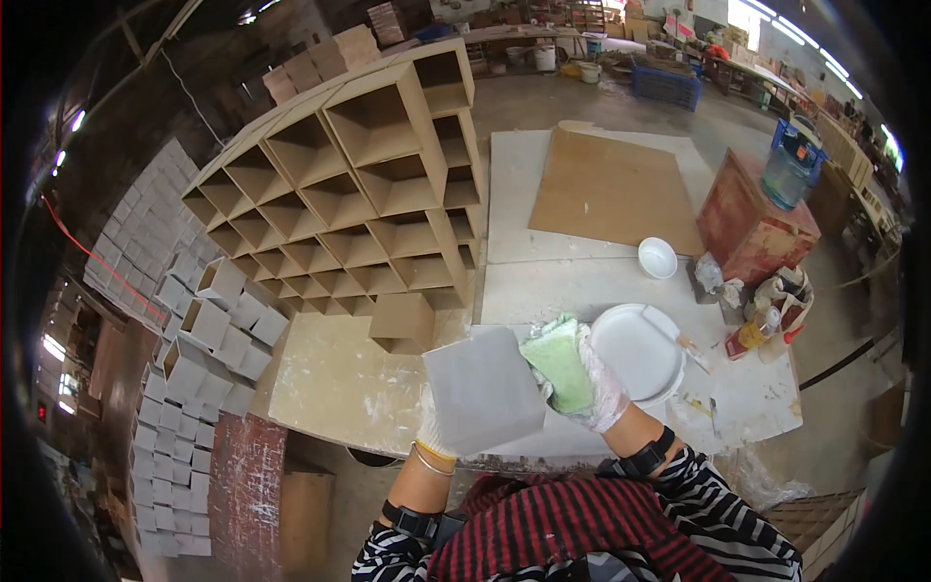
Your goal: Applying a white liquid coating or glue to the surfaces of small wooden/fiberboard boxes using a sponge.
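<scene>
A grey-painted square box (pixel 482 388) is held up over the near edge of the worktable (pixel 330 383). My left hand (pixel 433 434), in a thin white glove, grips the box from underneath at its near corner and is mostly hidden by it. My right hand (pixel 593 383), also gloved, presses a green sponge pad (pixel 560 362) against the box's right side. A white plate (pixel 637 351) lies just right of my right hand.
A big grid of unpainted wooden cube boxes (pixel 349 194) stands on the table, with one loose brown box (pixel 401 321) in front. Stacks of grey boxes (pixel 194 330) fill the left. A white bowl (pixel 658 257), bottles (pixel 754 333) and a red block (pixel 752 223) sit at right.
</scene>
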`<move>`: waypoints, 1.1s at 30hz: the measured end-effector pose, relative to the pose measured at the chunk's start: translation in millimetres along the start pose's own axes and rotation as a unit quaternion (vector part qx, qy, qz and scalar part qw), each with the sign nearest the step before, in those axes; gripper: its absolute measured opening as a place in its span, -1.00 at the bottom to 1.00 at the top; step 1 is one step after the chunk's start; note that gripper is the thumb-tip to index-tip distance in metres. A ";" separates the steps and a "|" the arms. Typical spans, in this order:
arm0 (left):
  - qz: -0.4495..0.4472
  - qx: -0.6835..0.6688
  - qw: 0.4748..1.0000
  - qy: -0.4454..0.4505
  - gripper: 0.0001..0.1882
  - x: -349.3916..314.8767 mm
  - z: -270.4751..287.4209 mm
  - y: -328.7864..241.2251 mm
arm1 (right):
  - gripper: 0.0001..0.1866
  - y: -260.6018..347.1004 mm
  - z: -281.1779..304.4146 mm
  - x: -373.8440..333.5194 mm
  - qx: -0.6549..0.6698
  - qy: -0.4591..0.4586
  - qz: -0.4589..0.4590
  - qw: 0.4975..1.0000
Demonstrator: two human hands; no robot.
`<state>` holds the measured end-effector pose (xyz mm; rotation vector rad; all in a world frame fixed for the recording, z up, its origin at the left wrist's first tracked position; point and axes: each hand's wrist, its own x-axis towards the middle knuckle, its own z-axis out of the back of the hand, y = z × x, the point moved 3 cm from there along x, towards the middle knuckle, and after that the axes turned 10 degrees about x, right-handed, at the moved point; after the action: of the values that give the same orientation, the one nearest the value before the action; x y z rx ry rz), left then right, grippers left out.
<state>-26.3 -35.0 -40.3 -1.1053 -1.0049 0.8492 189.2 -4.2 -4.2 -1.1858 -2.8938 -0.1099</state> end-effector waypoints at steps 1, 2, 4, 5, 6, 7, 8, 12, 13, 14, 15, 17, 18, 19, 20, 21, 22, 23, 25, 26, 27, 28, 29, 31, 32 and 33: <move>0.000 -0.003 1.000 0.004 -0.51 -1.6 -1.0 5.5 | -0.48 4.9 6.7 -3.4 -0.175 -0.068 0.045 0.981; -0.001 0.019 1.000 -0.018 -0.51 -3.0 4.8 13.0 | -0.49 9.3 5.5 -4.2 -0.343 -0.133 0.090 0.925; -0.006 0.039 0.999 -0.032 -0.52 -3.8 13.3 24.1 | -0.52 19.2 -14.5 -5.8 -0.311 -0.128 0.139 0.932; 0.004 -0.003 1.000 -0.021 -0.52 -6.3 14.9 30.1 | -0.55 24.0 -28.2 -7.4 -0.275 -0.123 0.182 0.936; 0.014 -0.045 0.999 -0.006 -0.52 -7.8 14.6 34.8 | -0.55 25.5 -40.1 -7.3 -0.276 -0.128 0.193 0.933; 0.025 -0.087 0.996 0.011 -0.52 -9.0 14.7 38.7 | -0.57 27.8 -58.9 -4.4 -0.420 -0.101 0.275 0.859; 0.037 -0.126 0.991 0.022 -0.52 -12.3 16.9 41.4 | -0.59 25.5 -79.1 0.2 -0.552 -0.070 0.343 0.757; 0.098 -0.542 0.827 0.115 -0.53 -4.2 16.9 9.2 | -0.41 -4.8 -138.1 22.3 -0.888 0.076 0.263 0.369; 0.098 -0.546 0.823 0.123 -0.53 -5.4 19.9 10.9 | -0.52 -20.6 -147.2 28.3 -0.926 0.065 0.198 0.316; 0.084 -0.546 0.819 0.155 -0.54 -7.8 22.9 13.2 | -0.61 -31.8 -150.0 33.2 -0.955 0.054 0.130 0.262; 0.069 -0.545 0.815 0.185 -0.54 -10.2 26.2 14.0 | -0.61 -32.0 -140.1 41.1 -0.957 0.047 0.127 0.257; 0.130 -0.548 0.813 0.150 -0.55 -15.2 38.8 9.2 | -0.68 -27.8 -115.7 62.3 -0.960 0.101 0.250 0.082; 0.187 -0.547 0.808 0.113 -0.55 -17.0 48.6 9.8 | -0.68 -29.6 -119.2 71.7 -0.961 0.101 0.246 0.080; 0.186 -0.551 0.805 0.113 -0.55 -19.2 55.6 2.6 | -0.64 -26.4 -125.6 80.0 -0.951 0.045 0.233 0.199; 0.209 -0.508 0.831 0.079 -0.55 -21.3 60.6 -8.6 | -0.61 -26.5 -133.9 84.2 -0.924 -0.014 0.219 0.313; 0.229 -0.466 0.854 0.034 -0.55 -26.7 67.4 -11.5 | -0.61 -37.1 -141.5 90.7 -0.925 -0.006 0.211 0.315; 0.226 -0.472 0.852 0.023 -0.55 -29.7 75.2 -2.7 | -0.62 -51.4 -148.6 97.3 -0.917 0.038 0.186 0.351; 0.216 -0.510 0.832 0.045 -0.56 -26.8 80.4 9.7 | -0.63 -64.4 -154.3 99.5 -0.907 0.070 0.165 0.381; 0.206 -0.550 0.807 0.070 -0.57 -22.5 90.3 18.4 | -0.72 -94.6 -156.0 108.9 -0.916 0.109 0.150 0.357; 0.182 -0.532 0.820 0.108 -0.58 -17.9 94.1 16.9 | -0.81 -106.5 -156.1 114.9 -0.920 0.151 0.138 0.335; 0.157 -0.513 0.832 0.143 -0.59 -17.2 97.6 14.6 | -0.81 -110.2 -156.0 123.1 -0.920 0.148 0.137 0.335; 0.158 -0.514 0.830 0.145 -0.59 -19.0 99.2 11.0 | -0.76 -111.0 -152.2 132.6 -0.940 0.129 0.098 0.300; 0.225 -0.454 0.858 0.077 -0.58 -24.5 103.1 11.8 | -0.69 -110.1 -145.0 143.4 -0.955 0.114 0.057 0.267; 0.287 -0.383 0.878 0.011 -0.57 -35.0 116.5 10.8 | -0.69 -90.1 -124.3 161.0 -0.969 0.118 0.095 0.196; 0.276 -0.384 0.881 0.032 -0.57 -36.5 120.0 24.8 | -0.69 -80.8 -108.6 165.6 -0.979 0.109 0.124 0.121; 0.260 -0.381 0.886 0.039 -0.58 -40.6 124.0 26.8 | -0.69 -83.6 -112.1 164.6 -0.978 0.114 0.122 0.122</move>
<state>-158.1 -28.0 -58.5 -2.1364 -1.0108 0.8283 11.6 43.9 108.8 0.4351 0.0861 2.5767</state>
